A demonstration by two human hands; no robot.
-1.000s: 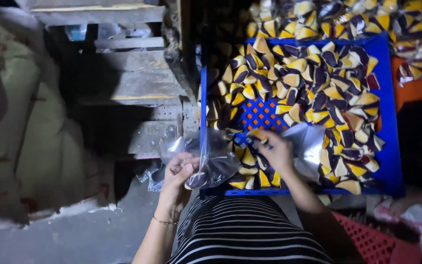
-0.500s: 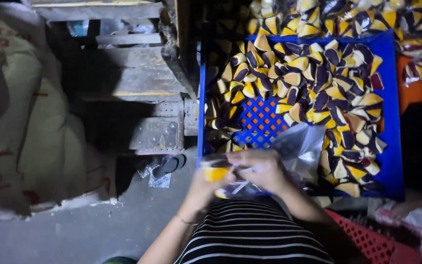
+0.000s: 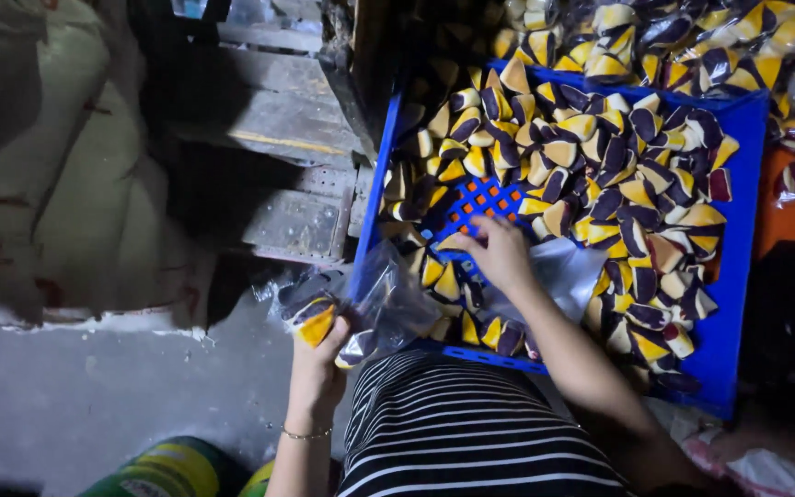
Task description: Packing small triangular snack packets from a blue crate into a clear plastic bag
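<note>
Striped lap: a black-and-white striped garment (image 3: 471, 433) is filling the nearest edge of the view, with both forearms reaching out from it.
Green-and-yellow object: a rounded green and yellow thing (image 3: 172, 469) is lying on the grey floor (image 3: 94, 396) just left of the lap; what it is cannot be told.
Left hand: the left hand (image 3: 319, 354), a thin bracelet (image 3: 305, 433) showing at its wrist, is closing its fingers around the gathered end of a clear plastic bag (image 3: 370, 304) and holding it up beside the crate's near left corner.
Bag contents: a few yellow and dark wedge-shaped wrapped pieces (image 3: 310, 317) are sitting inside the bag, pressed against the fingers.
Right hand: the right hand (image 3: 499, 253) is reaching into the blue plastic crate (image 3: 738, 276), fingers curled downward and pinching at wedge pieces near the bare patch; exactly which piece it is gripping cannot be told.
Clear wrap: a second sheet of clear plastic (image 3: 568, 271) is lying in the crate just beside the right wrist.
Crate load: a heap of yellow, dark purple and maroon wedge-shaped pieces (image 3: 618, 175) is covering most of the crate, leaving its blue grid bottom (image 3: 480, 202) showing in front of the right hand's fingertips.
Left background: pale sacks (image 3: 57, 175) are leaning at the far left, with worn wooden steps (image 3: 278, 120) between them and the crate.
Far background: bagged bundles of the same wedges (image 3: 692, 37) are piling up beyond the crate's far rim, and an orange crate (image 3: 789, 221) is standing to its right.
</note>
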